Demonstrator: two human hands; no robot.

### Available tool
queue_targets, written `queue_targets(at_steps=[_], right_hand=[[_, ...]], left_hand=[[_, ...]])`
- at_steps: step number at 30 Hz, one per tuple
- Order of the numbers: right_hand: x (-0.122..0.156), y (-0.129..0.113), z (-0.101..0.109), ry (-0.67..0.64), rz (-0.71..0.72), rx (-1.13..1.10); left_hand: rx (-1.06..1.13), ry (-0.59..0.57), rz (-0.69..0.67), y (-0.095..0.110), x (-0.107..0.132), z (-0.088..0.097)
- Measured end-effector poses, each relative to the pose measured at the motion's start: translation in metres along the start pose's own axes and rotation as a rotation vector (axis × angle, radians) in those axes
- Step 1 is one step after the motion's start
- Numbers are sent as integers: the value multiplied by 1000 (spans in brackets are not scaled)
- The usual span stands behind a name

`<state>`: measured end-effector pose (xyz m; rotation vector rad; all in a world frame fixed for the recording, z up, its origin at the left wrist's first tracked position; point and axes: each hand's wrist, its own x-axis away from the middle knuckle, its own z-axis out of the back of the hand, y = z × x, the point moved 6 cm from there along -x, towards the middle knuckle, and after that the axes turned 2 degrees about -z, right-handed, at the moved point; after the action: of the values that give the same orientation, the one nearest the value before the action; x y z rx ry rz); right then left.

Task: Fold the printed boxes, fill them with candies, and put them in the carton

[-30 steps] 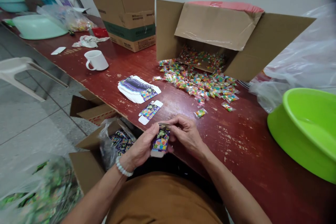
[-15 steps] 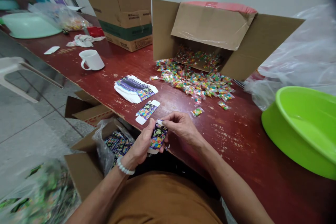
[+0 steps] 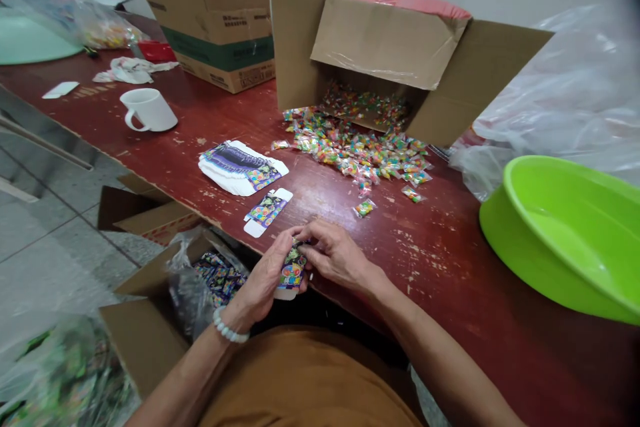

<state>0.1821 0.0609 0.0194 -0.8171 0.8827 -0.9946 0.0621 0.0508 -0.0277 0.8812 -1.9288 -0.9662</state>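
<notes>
A small printed candy box (image 3: 293, 269) is gripped in my left hand (image 3: 267, 275), its white bottom flap sticking out at the lower end. My right hand (image 3: 334, 256) has thumb and fingers pressed on the box's upper end, covering the top flap. Just beyond the hands lies a single flat box blank (image 3: 269, 211) with white flaps. Behind it a fanned stack of the same blanks (image 3: 241, 168) rests on the table. One wrapped candy packet (image 3: 365, 207) lies apart, in front of a heap of colourful packets (image 3: 357, 152).
On the red table (image 3: 425, 253) stand an open carton on its side (image 3: 383, 47) spilling packets, an upright carton (image 3: 220, 47), a white mug (image 3: 149, 110) and a green basin (image 3: 520, 240). Below the table's edge, a lined carton (image 3: 145, 333) holds several filled boxes (image 3: 220, 275).
My right fingers have moved over the box's top end, where the white flap showed before. The view has turned slightly right, so the table things appear shifted left.
</notes>
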Motion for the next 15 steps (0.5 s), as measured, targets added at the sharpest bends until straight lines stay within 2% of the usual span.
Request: queue_targets(at_steps=[2, 4, 7, 9, 11, 13, 15], right_hand=[[0, 3, 6, -15, 39, 105], [-2, 14, 25, 38, -1, 148], [1, 45, 81, 333, -230, 391], [9, 71, 114, 468, -463, 616], [15, 94, 132, 472, -614, 667], [17, 109, 138, 474, -661, 554], [18, 114, 137, 504, -649, 385]], left_hand=[[61, -14, 33, -6, 8, -3], [128, -42, 84, -11, 19, -3], [164, -50, 205, -22, 38, 9], [118, -8, 258, -28, 47, 28], [-13, 36, 245, -26, 51, 54], [-234, 15, 203, -18, 52, 78], [-483, -127, 236, -12, 53, 94]])
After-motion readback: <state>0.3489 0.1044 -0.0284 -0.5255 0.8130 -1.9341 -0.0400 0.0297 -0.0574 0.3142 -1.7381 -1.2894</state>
